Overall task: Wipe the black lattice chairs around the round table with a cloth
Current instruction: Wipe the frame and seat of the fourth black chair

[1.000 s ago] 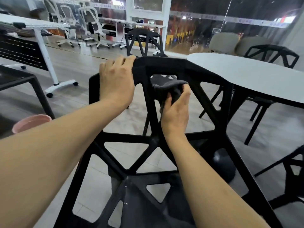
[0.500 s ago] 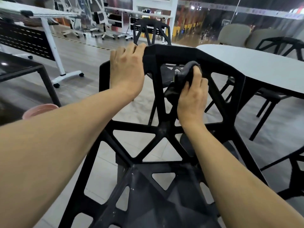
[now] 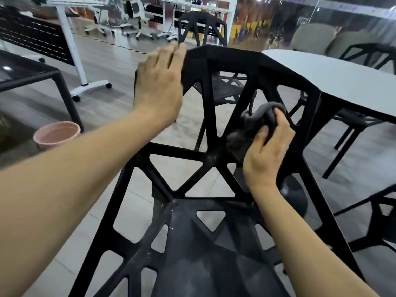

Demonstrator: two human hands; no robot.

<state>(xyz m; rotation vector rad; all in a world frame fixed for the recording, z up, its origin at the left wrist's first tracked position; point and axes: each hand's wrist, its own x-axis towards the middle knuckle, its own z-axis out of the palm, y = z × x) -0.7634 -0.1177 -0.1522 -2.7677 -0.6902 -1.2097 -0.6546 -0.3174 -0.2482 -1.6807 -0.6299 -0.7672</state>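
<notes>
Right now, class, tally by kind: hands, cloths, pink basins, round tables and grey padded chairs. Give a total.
hands: 2, the left hand and the right hand
cloth: 1
pink basin: 1
round table: 1
grey padded chairs: 2
Total: 7

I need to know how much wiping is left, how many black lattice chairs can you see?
4. The near chair under both hands, one behind it, one beyond the table at far right, and part of one at the lower right edge. Others may be hidden.
</notes>
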